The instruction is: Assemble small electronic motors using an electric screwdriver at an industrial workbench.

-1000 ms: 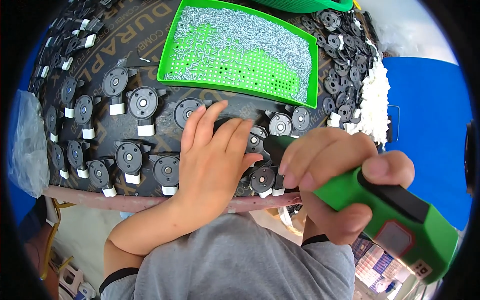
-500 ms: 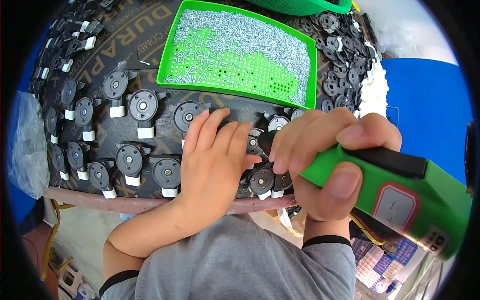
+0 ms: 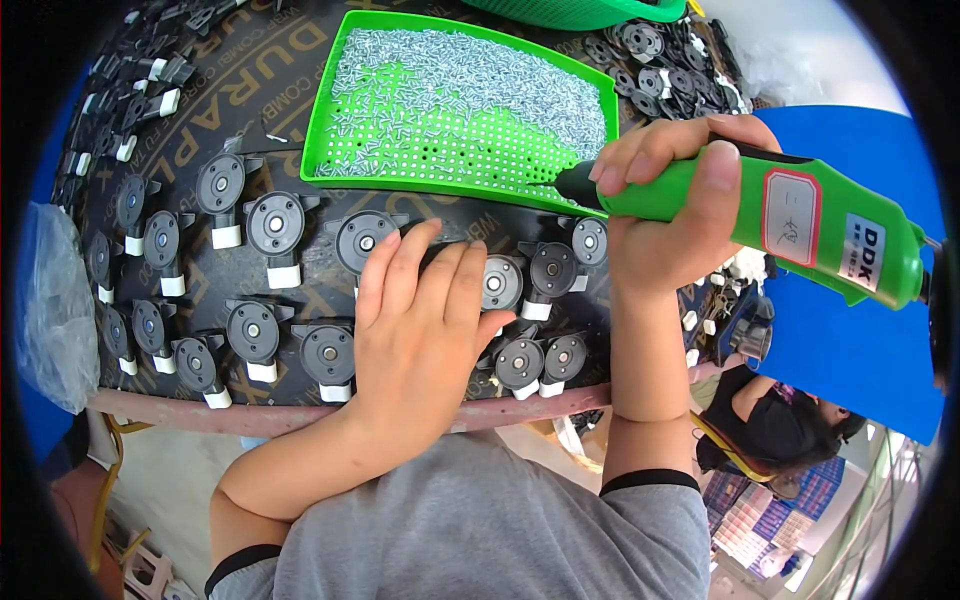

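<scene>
My right hand (image 3: 685, 195) is wrapped round a green electric screwdriver (image 3: 840, 225) with a black nose. Its thin bit reaches over the near right part of a green perforated tray (image 3: 312, 130) filled with small silver screws (image 3: 480, 75). My left hand (image 3: 415, 325) lies stretched out on the table among black round plastic parts, fingers slightly apart. Beside its index finger and thumb is one black disc part (image 3: 500, 283), partly covered by the hand. Another disc part (image 3: 367, 240) sits under its other fingertips.
Rows of black disc parts with white ends (image 3: 252, 330) lie left of my hand, and a few more (image 3: 553, 268) to its right. A pile of black parts (image 3: 650, 75) and a green basket (image 3: 590, 12) are at the back. A person (image 3: 765, 420) sits at lower right.
My right hand has lifted the screwdriver from the disc part beside my left hand and moved it away from me to the screw tray. My left hand has stayed almost in place.
</scene>
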### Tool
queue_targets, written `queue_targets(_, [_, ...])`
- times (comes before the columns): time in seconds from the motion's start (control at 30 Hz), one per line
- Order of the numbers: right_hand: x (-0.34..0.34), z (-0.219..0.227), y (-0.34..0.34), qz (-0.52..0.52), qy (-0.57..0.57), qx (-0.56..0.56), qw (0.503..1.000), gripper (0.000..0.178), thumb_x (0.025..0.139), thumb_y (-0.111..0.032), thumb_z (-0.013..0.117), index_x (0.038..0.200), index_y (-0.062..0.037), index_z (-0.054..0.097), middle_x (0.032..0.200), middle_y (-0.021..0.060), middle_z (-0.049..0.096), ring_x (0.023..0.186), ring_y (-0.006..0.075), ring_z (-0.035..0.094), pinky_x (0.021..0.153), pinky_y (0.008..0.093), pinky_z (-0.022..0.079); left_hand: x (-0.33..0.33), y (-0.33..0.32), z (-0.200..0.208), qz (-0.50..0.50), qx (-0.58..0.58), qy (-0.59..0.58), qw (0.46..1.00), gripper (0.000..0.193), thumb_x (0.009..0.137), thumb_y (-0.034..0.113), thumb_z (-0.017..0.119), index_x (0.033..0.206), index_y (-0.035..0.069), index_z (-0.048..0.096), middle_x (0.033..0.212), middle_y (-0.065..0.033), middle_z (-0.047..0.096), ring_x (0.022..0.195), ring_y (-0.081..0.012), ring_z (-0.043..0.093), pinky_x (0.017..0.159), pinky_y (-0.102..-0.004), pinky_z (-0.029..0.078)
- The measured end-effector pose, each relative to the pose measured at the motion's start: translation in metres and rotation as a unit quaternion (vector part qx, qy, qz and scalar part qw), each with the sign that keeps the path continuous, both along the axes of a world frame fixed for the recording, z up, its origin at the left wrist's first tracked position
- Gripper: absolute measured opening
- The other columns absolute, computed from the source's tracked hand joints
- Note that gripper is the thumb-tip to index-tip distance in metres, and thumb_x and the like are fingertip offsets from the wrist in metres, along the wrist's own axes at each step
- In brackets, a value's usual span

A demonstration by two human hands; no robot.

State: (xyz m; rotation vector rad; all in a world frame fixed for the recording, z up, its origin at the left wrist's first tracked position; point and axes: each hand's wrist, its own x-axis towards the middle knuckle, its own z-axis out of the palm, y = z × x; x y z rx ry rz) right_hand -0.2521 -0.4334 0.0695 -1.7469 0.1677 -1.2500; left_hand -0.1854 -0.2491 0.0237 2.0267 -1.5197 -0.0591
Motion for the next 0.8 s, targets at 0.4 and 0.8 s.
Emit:
queue_targets(0.4, [-0.024, 0.036, 0.025, 0.078, -0.080, 0.072, 0.991, 0.036, 0.102, -0.036, 0.039, 0.124, -0.0086, 0.046, 0.072, 0.0097, 0.052, 0.051, 0.0208, 0.050, 0.046, 0.0354, 0.045, 0.001, -0.001, 0.001, 0.004, -0.002, 0.001, 1.000, 0.055, 0.078, 0.030, 0.076, 0.122, 0.001, 0.061, 0.117, -0.0096, 0.062, 0.126, -0.0299, 0.050, 0.113, -0.0471, 0.032])
queue_targets(0.8, [-0.044, 0.037, 0.063, 0.194, 0.105, 0.021, 0.975, 0.041, 0.100, -0.032, 0.059, 0.126, -0.0074, 0.038, 0.076, 0.0119, 0.058, 0.055, 0.0221, 0.056, 0.052, 0.0360, 0.052, 0.003, 0.000, 0.002, -0.001, 0.019, -0.005, 1.000, 0.052, 0.080, 0.030, 0.073, 0.122, 0.003, 0.062, 0.115, -0.0092, 0.063, 0.127, -0.0290, 0.049, 0.114, -0.0463, 0.032])
